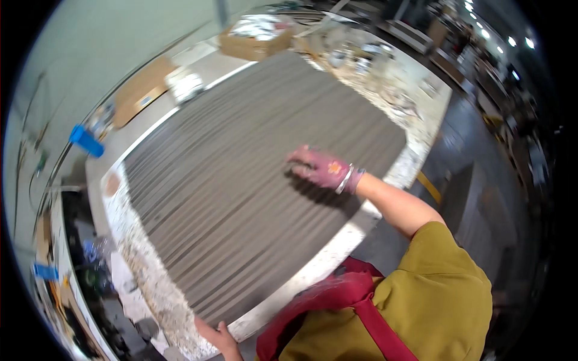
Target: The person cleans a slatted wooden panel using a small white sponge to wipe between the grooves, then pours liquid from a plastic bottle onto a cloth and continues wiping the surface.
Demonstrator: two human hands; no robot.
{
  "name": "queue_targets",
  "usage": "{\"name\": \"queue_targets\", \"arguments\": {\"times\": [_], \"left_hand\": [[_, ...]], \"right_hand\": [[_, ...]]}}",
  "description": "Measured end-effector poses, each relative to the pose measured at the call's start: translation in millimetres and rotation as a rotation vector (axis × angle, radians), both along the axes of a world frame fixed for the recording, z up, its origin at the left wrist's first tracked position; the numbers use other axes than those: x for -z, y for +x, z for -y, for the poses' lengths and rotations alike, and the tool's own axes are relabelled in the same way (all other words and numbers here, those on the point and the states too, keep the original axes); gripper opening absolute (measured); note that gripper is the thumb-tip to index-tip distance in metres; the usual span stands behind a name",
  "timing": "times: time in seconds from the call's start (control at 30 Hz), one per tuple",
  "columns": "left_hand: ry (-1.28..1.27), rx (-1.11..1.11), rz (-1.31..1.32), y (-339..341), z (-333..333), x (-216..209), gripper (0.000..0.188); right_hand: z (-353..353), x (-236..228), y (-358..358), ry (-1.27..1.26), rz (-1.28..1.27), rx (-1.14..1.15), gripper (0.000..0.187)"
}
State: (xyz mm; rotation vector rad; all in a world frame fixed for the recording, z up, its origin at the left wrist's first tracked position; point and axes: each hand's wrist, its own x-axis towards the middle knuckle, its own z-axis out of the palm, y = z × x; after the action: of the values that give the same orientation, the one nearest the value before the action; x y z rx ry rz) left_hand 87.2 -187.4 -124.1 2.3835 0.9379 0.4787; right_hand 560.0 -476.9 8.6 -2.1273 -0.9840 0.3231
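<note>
A large grey-brown panel with lengthwise ribs lies flat on a white, paint-spattered worktable. Over its right half is my right hand, in a pinkish-purple glove with an orange flower and a pale band at the wrist. Its fingers are slightly bent and spread, somewhat blurred, with a shadow beneath; whether they touch the ribs I cannot tell. My bare left hand is at the panel's near left corner, fingers stretched out and thumb apart, partly cut off by my body and the lower edge.
Along the far side stand a cardboard box with white packets, a white bundle and a cardboard sheet. A blue bottle-like object is at the left. Cans and scraps cover the far right table end.
</note>
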Motion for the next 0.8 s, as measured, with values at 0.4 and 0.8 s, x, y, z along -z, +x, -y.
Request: {"name": "queue_targets", "arguments": {"times": [0.4,0.8], "left_hand": [[0.212,-0.280,0.118,83,113,-64,0.048],[0.058,0.507,-0.138,285,293,-87,0.011]], "right_hand": [[401,60,208,-0.101,0.320,0.972,0.051],[441,102,327,-0.621,0.125,0.925,0.063]]}}
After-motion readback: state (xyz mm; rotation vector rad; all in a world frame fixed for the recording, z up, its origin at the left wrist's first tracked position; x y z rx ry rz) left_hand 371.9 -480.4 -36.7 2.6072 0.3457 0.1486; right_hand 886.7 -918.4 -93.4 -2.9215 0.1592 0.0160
